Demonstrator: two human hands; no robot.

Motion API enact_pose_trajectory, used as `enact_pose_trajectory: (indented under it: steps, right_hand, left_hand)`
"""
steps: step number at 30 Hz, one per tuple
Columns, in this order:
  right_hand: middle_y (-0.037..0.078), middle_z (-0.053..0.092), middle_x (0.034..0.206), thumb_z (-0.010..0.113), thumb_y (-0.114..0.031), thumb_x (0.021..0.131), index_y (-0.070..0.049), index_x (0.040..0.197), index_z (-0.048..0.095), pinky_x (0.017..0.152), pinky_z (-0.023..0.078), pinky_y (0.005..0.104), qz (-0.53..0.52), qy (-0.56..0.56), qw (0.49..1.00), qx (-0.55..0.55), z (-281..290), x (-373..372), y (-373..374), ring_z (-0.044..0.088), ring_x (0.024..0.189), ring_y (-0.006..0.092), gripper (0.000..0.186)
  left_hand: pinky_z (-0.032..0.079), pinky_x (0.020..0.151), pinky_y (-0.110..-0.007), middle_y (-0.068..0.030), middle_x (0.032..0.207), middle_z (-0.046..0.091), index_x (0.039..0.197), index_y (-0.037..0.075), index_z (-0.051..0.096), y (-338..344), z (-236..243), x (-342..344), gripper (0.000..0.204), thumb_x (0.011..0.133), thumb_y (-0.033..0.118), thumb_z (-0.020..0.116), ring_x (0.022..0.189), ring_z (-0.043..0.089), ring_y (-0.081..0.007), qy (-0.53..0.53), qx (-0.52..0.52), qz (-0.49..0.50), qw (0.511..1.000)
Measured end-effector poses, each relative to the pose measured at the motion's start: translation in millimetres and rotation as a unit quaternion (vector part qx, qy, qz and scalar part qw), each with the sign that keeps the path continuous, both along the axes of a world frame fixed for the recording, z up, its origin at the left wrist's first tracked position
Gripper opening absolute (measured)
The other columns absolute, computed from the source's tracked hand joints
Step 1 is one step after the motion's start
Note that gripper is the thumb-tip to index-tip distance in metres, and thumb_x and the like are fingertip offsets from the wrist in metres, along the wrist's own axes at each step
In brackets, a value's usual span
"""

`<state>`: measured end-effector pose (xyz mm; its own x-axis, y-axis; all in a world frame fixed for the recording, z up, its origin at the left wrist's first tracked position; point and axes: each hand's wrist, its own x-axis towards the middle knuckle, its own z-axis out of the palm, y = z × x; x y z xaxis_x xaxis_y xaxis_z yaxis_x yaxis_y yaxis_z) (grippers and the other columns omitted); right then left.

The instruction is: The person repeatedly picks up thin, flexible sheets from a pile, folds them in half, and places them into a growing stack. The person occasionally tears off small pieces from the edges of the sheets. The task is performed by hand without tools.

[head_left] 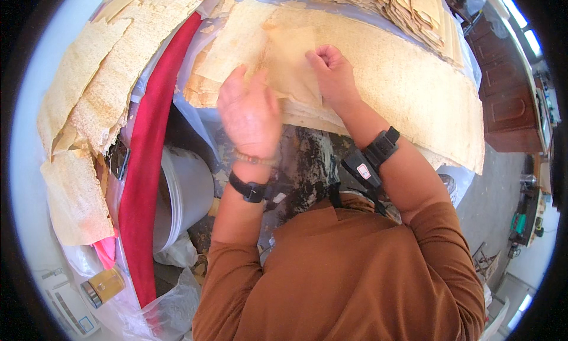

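Work at the pale sheets, places given from the red strip (pixel 155 146), as I view it from a distance. Just right of the strip's upper end, the thin sheet (pixel 291 60), a translucent tan piece, overlies the broad sheet (pixel 408 81), which reaches well away to the strip's right. The right hand (pixel 334 75), farther from the strip, has its fingers curled and its thumb and forefinger pressed together, apparently pinching the thin sheet's right edge. The left hand (pixel 251 107), nearer the strip, is blurred, its fingers loosely spread; I cannot tell whether they touch the sheet. I judge the placing partly done: the thin sheet is over the broad one but not yet released, and much of the broad sheet farthest from the strip remains uncovered. Layered sheets (pixel 94 81) left of the strip and a folded stack (pixel 417 15) far to its upper right appear untouched.
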<state>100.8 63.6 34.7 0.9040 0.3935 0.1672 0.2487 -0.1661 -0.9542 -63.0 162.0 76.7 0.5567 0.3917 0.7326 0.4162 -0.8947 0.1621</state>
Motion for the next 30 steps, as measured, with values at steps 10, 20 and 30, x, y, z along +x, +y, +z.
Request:
enact_pose_trajectory:
  steps: [10, 20, 30]
  right_hand:
    - [-0.003, 0.066, 0.089, 0.070, -0.022, 0.100, -0.011, 0.102, 0.065, 0.067, 0.053, 0.0252, 0.043, 0.280, 0.935, 0.211, 32.2, 9.2, -33.2, 0.062, 0.077, 0.0080, 0.012]
    - [-0.003, 0.064, 0.087, 0.070, -0.025, 0.099, -0.012, 0.098, 0.064, 0.068, 0.053, 0.0265, 0.075, 0.286, 0.943, 0.155, 26.2, 14.6, -40.3, 0.063, 0.077, 0.0093, 0.015]
    - [0.005, 0.069, 0.086, 0.077, -0.038, 0.092, -0.002, 0.100, 0.070, 0.069, 0.054, 0.0276, 0.204, 0.245, 0.947, 0.033, 50.2, 4.7, -38.4, 0.066, 0.076, 0.0144, 0.037]
  left_hand:
    - [0.054, 0.078, -0.044, -0.0140, 0.093, 0.069, 0.097, 0.005, 0.072, -1.2, -17.8, 45.4, 0.012, 0.089, 0.011, 0.066, 0.090, 0.066, -0.0354, 0.083, -0.171, -0.177, 0.966]
    - [0.052, 0.092, -0.046, -0.0179, 0.113, 0.070, 0.115, 0.002, 0.071, -16.8, -3.9, 46.8, 0.048, 0.087, 0.041, 0.075, 0.107, 0.064, -0.0372, 0.079, -0.274, -0.185, 0.940]
    - [0.055, 0.084, -0.041, -0.0170, 0.105, 0.071, 0.115, 0.001, 0.067, -30.7, -6.4, 43.4, 0.050, 0.083, 0.036, 0.083, 0.096, 0.069, -0.0323, 0.058, -0.313, -0.147, 0.937]
